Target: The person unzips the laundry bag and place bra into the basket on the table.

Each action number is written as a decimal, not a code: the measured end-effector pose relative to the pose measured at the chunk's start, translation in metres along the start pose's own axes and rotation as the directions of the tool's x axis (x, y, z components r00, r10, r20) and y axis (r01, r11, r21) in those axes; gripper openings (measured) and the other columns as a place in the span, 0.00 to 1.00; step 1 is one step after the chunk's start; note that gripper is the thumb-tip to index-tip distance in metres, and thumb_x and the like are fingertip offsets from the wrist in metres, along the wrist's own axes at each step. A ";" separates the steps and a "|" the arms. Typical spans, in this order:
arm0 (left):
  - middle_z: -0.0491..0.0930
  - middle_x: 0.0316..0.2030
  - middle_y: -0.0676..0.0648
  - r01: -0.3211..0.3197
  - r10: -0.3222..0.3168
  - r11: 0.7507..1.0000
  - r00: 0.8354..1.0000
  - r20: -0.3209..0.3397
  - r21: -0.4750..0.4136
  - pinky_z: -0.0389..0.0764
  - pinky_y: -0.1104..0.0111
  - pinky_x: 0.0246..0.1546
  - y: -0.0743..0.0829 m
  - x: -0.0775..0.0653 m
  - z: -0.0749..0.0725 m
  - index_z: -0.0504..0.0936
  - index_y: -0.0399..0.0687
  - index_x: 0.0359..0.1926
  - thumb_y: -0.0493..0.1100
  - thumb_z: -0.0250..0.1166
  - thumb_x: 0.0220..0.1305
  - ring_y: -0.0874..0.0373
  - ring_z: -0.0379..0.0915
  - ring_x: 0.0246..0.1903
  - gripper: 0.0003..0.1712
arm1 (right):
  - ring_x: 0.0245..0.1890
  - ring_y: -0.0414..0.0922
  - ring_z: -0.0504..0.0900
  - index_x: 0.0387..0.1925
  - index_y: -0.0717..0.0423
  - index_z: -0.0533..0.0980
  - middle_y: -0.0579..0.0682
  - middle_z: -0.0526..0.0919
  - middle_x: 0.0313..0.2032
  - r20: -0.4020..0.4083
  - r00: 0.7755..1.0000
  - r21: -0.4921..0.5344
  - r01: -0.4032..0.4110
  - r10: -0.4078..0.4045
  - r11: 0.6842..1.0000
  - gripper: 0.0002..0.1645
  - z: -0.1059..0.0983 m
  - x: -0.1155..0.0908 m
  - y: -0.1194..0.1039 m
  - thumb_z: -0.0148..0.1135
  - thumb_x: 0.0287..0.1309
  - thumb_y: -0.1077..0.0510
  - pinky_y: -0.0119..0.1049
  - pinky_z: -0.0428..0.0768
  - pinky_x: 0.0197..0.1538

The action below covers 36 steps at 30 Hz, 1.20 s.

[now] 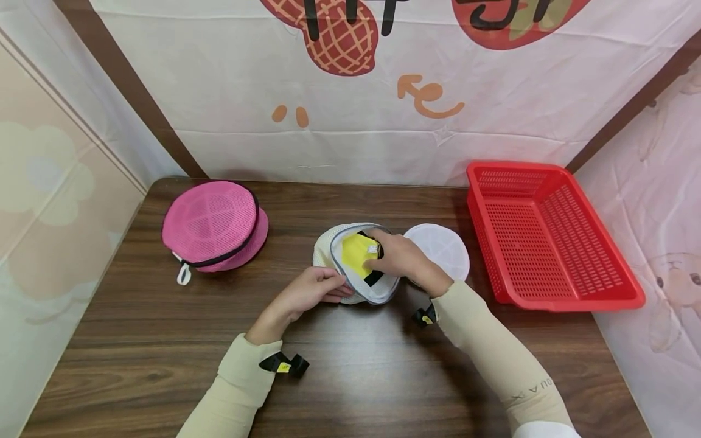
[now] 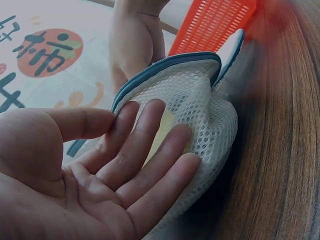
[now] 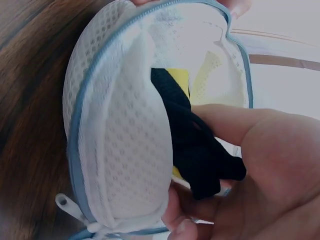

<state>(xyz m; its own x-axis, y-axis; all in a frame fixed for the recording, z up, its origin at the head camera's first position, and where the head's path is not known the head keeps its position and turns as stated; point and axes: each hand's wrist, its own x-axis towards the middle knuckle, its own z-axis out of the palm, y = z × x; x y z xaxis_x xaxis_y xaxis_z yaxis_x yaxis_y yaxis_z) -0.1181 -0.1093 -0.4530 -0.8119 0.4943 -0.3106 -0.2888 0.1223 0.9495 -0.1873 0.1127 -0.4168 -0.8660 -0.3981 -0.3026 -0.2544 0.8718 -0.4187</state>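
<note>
A white mesh laundry bag (image 1: pixel 328 243) with a grey-blue zipper lies unzipped at the middle of the table, its round lid (image 1: pixel 440 249) folded out to the right. My left hand (image 1: pixel 309 291) pinches the near-left rim between thumb and index finger, the other fingers spread along the mesh in the left wrist view. Inside the opening is a yellow and black piece of fabric (image 1: pixel 357 252) bearing a small white label. My right hand (image 1: pixel 398 252) reaches in from the right and grips this fabric; its black part (image 3: pixel 192 135) shows beside the thumb.
A pink mesh laundry bag (image 1: pixel 210 222) with black trim and a white loop sits at the left back of the wooden table (image 1: pixel 137 340). The red plastic basket (image 1: pixel 580 304) stands at the right. A printed cloth hangs behind the table's back edge.
</note>
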 end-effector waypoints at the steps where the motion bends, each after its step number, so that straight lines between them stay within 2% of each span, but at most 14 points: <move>1: 0.84 0.48 0.31 -0.002 0.002 1.000 1.000 -0.001 0.004 0.80 0.49 0.58 0.000 0.000 0.000 0.78 0.22 0.53 0.38 0.52 0.79 0.45 0.82 0.52 0.19 | 0.53 0.54 0.80 0.72 0.52 0.66 0.57 0.81 0.59 0.008 1.000 0.004 0.002 -0.002 1.000 0.40 0.000 0.000 0.000 0.68 0.63 0.45 0.50 0.79 0.55; 7: 0.84 0.48 0.31 -0.015 0.015 1.000 1.000 -0.003 0.022 0.81 0.49 0.57 0.000 0.000 -0.001 0.79 0.23 0.53 0.39 0.52 0.79 0.46 0.82 0.52 0.20 | 0.50 0.53 0.81 0.72 0.57 0.65 0.59 0.81 0.56 0.001 1.000 0.016 0.031 -0.031 0.999 0.37 0.002 0.001 0.002 0.65 0.68 0.48 0.49 0.80 0.53; 12: 0.85 0.48 0.33 -0.004 0.004 0.999 1.000 -0.011 0.047 0.81 0.49 0.57 0.001 0.000 -0.001 0.80 0.25 0.52 0.40 0.52 0.79 0.47 0.81 0.52 0.19 | 0.48 0.52 0.81 0.73 0.60 0.64 0.60 0.81 0.57 -0.001 1.000 0.044 0.004 -0.004 0.999 0.36 0.003 0.004 0.003 0.60 0.71 0.49 0.48 0.81 0.51; 17: 0.86 0.47 0.37 -0.002 0.004 0.994 1.000 -0.022 0.109 0.80 0.51 0.56 0.000 0.000 -0.003 0.82 0.28 0.51 0.41 0.53 0.78 0.53 0.80 0.51 0.19 | 0.52 0.51 0.80 0.74 0.62 0.62 0.61 0.78 0.61 -0.019 0.999 0.112 -0.031 0.033 0.993 0.36 0.002 0.006 0.004 0.57 0.73 0.50 0.48 0.81 0.55; 22: 0.88 0.45 0.40 0.000 0.005 0.990 0.999 -0.035 0.141 0.77 0.53 0.56 0.001 0.000 -0.004 0.84 0.31 0.50 0.42 0.54 0.78 0.57 0.79 0.49 0.18 | 0.53 0.51 0.79 0.73 0.61 0.64 0.60 0.78 0.62 -0.039 0.998 0.212 -0.039 0.049 0.977 0.34 0.000 0.006 0.005 0.56 0.74 0.51 0.48 0.80 0.58; 26: 0.88 0.43 0.39 -0.012 0.017 0.992 0.999 -0.039 0.127 0.75 0.50 0.60 0.000 0.001 -0.004 0.84 0.30 0.48 0.41 0.54 0.78 0.54 0.81 0.49 0.18 | 0.51 0.51 0.78 0.71 0.62 0.68 0.59 0.79 0.57 -0.049 0.996 0.262 -0.056 0.071 0.964 0.31 -0.002 0.007 0.005 0.55 0.73 0.51 0.47 0.80 0.57; 31: 0.88 0.39 0.40 -0.008 0.015 0.992 0.998 -0.057 0.127 0.72 0.54 0.61 -0.003 0.002 -0.004 0.85 0.29 0.46 0.41 0.55 0.77 0.53 0.82 0.48 0.17 | 0.46 0.49 0.78 0.65 0.63 0.72 0.57 0.81 0.49 -0.045 0.995 0.304 -0.069 0.087 0.950 0.27 -0.005 0.007 0.007 0.56 0.73 0.51 0.44 0.80 0.53; 36: 0.88 0.38 0.42 0.020 -0.008 0.990 0.996 -0.087 0.138 0.69 0.57 0.59 -0.002 0.001 -0.006 0.86 0.32 0.44 0.41 0.56 0.77 0.55 0.80 0.47 0.17 | 0.36 0.47 0.76 0.49 0.64 0.78 0.54 0.78 0.35 -0.040 0.995 0.356 -0.069 0.089 0.932 0.17 -0.011 0.004 0.007 0.55 0.72 0.53 0.37 0.79 0.41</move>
<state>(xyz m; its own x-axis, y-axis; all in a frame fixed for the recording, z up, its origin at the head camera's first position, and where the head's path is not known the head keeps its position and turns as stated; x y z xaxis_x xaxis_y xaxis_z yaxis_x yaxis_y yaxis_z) -0.1212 -0.1148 -0.4554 -0.8506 0.4168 -0.3204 -0.2318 0.2497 0.9402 -0.1974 0.1205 -0.4118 -0.9018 -0.3071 -0.3039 -0.0241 0.7380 -0.6744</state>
